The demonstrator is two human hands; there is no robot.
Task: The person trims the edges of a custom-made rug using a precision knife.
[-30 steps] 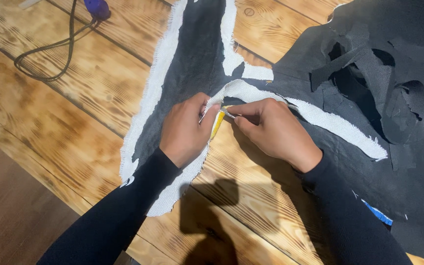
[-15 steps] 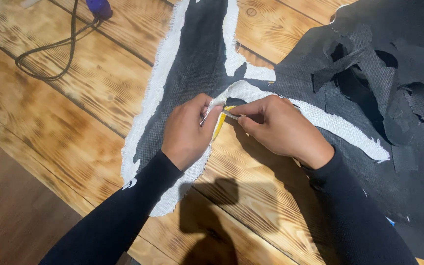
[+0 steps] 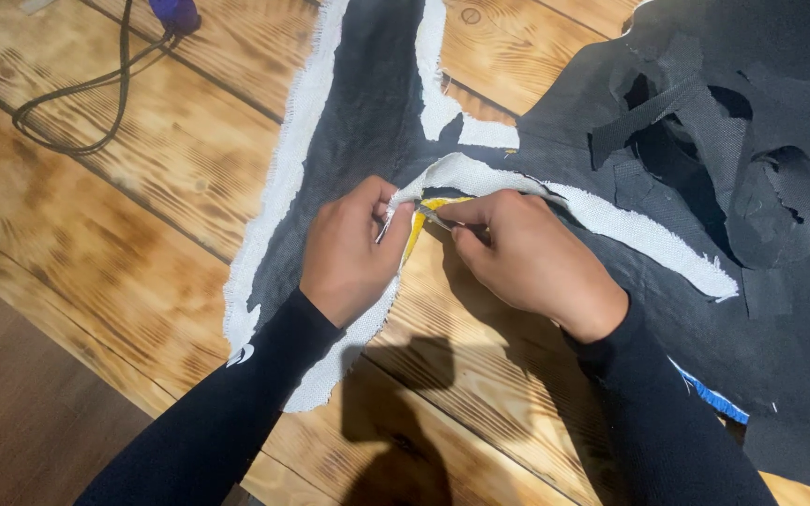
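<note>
A person leans over a wooden table (image 3: 142,187) with burnt-looking grain, seen from above. Both arms wear long black sleeves. Spread across the table is a large piece of black material (image 3: 367,112) with a white woven backing (image 3: 283,159) showing along its frayed edges. It runs from the far middle of the scene toward the near left, and a wider mass of it, with ragged holes, fills the far right.

The 2 hands meet at the middle of the scene. The left hand (image 3: 349,248) has its thumb and fingers pinched together on the folded white edge of the material. The right hand (image 3: 527,258) has thumb and forefinger closed on a small thin metal piece (image 3: 435,218), too small to tell what it is. Its tip sits at a narrow yellow strip (image 3: 414,230) exposed between the black face and the white backing, just between the 2 hands.

At the far left lies a dark cord (image 3: 77,103) leading to a purple tool (image 3: 177,13), well apart from the hands. A blue scrap (image 3: 710,398) shows at the near right, beside the right sleeve.

As a judgement, the thin metal tip works very close to the left thumb, so a slip could prick it. A hard pull could also tear the frayed weave or shift the loose material on the smooth wood.
</note>
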